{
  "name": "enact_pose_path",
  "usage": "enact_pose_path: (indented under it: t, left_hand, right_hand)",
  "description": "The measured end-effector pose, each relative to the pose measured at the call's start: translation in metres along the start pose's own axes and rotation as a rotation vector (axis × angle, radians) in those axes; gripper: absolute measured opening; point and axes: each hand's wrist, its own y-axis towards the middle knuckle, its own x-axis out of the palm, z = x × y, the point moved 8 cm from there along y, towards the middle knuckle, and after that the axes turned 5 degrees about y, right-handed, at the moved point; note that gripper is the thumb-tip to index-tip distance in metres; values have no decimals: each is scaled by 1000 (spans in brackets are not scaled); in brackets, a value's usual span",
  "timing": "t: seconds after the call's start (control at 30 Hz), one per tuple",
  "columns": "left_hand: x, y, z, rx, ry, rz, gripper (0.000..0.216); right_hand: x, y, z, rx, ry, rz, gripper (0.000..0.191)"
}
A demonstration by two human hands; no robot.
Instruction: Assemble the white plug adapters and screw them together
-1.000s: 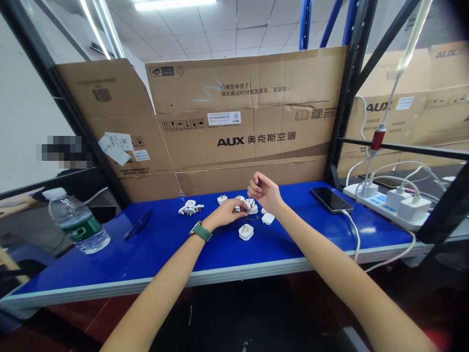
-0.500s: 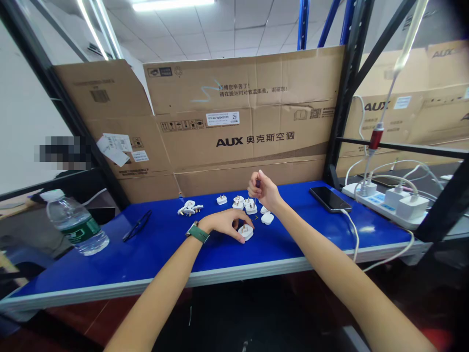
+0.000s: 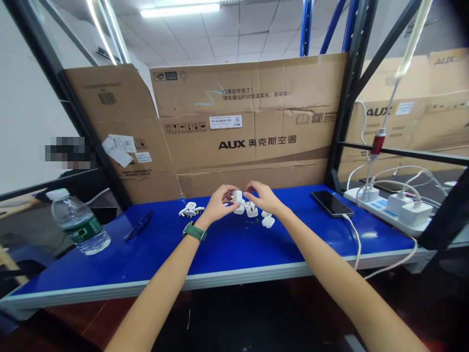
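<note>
A white three-pin plug (image 3: 237,197) is gripped between the thumb and fingers of my left hand (image 3: 219,201), lifted off the tabletop with its pins facing left. My right hand (image 3: 264,196) is just right of that plug, fingers bent and the thumb and forefinger apart; I see nothing between them. Below the hands, more white plugs (image 3: 252,210) stand pins up. A white plug piece (image 3: 268,222) lies to their right. Several tiny brass-coloured screws (image 3: 251,223) are scattered on the blue tabletop (image 3: 227,252).
Several white plug parts (image 3: 190,210) are piled on the left, near eyeglasses (image 3: 138,226) and a water bottle (image 3: 78,225). On the right are a cabled phone (image 3: 331,203) and a power strip (image 3: 390,210). A cardboard sheet (image 3: 242,166) backs the table.
My left hand has raised the plug from the tabletop and turned it. My right hand has lowered toward it and loosened from a fist; the thin shaft below it is no longer visible.
</note>
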Motion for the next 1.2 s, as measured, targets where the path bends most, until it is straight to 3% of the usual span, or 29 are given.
enact_pose_path:
  t: [0.27, 0.57, 0.73, 0.83, 0.9, 1.03, 1.1, 1.2]
  left_hand:
    - [3, -1, -9, -45, -100, 64, 50]
    - [4, -1, -2, 39, 134, 40, 40]
    - [-2, 1, -16, -15, 45, 79, 41]
    - [-8, 2, -28, -48, 75, 123, 42]
    - [-13, 2, -35, -47, 162, 146, 43]
    - [-16, 0, -52, -94, 511, 69, 24]
    - [-21, -4, -65, -210, 660, 27, 21]
    - [-32, -14, -82, -413, 835, -29, 27]
  right_hand:
    - [20, -4, 18, 162, 43, -129, 26]
    - [21, -6, 26, 218, 64, -89, 28]
    - [5, -2, 24, 172, -25, 33, 28]
    - [-15, -1, 33, 203, -236, 105, 29]
    - [-27, -2, 48, 291, -436, 71, 30]
    - [-56, -21, 99, 700, -767, -48, 35]
    - [-65, -33, 118, 872, -828, -115, 39]
    - [-70, -39, 131, 947, -841, -151, 39]
